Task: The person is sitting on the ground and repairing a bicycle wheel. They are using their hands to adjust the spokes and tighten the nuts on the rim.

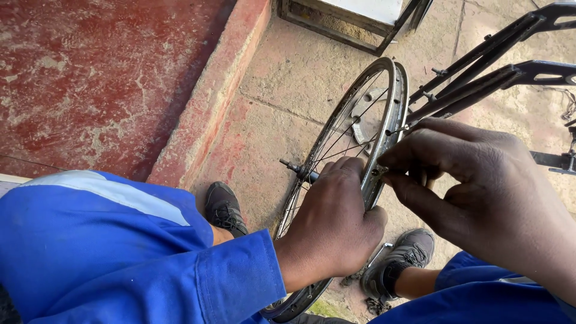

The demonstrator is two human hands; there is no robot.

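The left hand (333,219) grips the bare silver spoked bicycle wheel rim (384,114) upright between the person's shoes, the right hand (474,186) pinching its edge, where fingers could slip.

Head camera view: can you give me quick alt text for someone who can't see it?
A person in blue overalls grips a bare bicycle wheel rim with the left hand while the right hand pinches at a spoke end on the rim. The wheel stands upright between their black shoes on a stone floor, beside a black metal frame.
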